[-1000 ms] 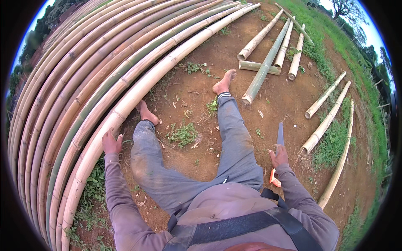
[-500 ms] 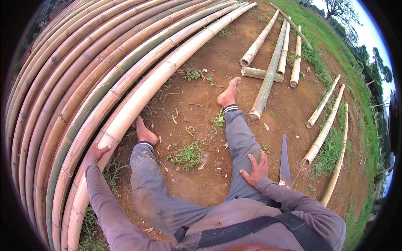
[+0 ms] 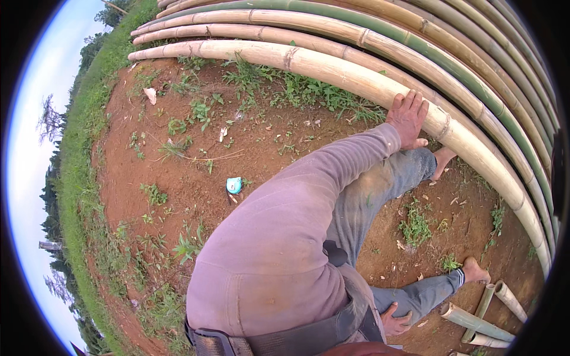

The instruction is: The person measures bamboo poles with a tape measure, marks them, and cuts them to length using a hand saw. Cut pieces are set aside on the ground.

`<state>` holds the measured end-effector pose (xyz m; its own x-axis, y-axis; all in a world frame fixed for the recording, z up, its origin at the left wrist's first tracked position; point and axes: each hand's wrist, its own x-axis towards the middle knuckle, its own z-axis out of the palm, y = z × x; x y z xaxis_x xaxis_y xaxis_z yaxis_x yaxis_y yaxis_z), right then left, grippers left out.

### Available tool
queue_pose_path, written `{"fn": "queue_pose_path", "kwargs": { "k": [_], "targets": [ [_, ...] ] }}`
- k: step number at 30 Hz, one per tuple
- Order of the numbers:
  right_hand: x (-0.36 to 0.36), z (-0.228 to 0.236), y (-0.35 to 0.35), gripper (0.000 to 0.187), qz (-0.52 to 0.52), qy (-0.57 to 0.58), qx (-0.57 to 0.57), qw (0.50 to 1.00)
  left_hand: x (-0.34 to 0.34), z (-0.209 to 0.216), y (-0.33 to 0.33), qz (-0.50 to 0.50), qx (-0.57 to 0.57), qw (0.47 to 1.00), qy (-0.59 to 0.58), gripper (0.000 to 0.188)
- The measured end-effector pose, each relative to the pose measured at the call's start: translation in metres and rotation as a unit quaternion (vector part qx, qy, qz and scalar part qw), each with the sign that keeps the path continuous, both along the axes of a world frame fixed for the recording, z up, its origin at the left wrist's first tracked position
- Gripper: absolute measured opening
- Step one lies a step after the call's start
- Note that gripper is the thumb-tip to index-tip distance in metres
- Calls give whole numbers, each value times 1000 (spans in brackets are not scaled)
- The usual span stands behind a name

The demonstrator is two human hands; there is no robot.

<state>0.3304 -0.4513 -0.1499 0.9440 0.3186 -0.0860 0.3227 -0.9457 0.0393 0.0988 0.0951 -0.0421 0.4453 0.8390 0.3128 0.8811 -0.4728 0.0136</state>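
My left hand [image 3: 408, 119] rests on the nearest pale bamboo pole [image 3: 350, 71]. Its fingers lie flat over the top of the pole, with the thumb out to the side. My right hand [image 3: 395, 321] lies on my right trouser leg [image 3: 415, 301] with its fingers apart and holds nothing. On the bare soil to my left lies a teal tape measure [image 3: 234, 185], away from both hands.
Several more bamboo poles, one a green pole [image 3: 436, 52], lie side by side beyond the nearest one. Short cut bamboo pieces [image 3: 475, 323] lie at the lower right. Weeds [image 3: 415, 222] grow between my legs, and a grass strip [image 3: 74, 178] runs along the left.
My view has swung far to the left, bringing the tape measure into sight; the saw has gone out of view. My left hand remains on the pole and my right on my leg.
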Motion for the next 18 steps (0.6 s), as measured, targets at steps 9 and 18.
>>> {"fn": "queue_pose_path", "kwargs": {
  "k": [9,18],
  "targets": [
    [6,-23,-13,82,40,-87,53,994,-9,13,-24,-2,-29,1000,11,117],
    [-22,16,1,82,29,6,157,987,7,15,-26,-17,24,999,23,112]
  ]
}}
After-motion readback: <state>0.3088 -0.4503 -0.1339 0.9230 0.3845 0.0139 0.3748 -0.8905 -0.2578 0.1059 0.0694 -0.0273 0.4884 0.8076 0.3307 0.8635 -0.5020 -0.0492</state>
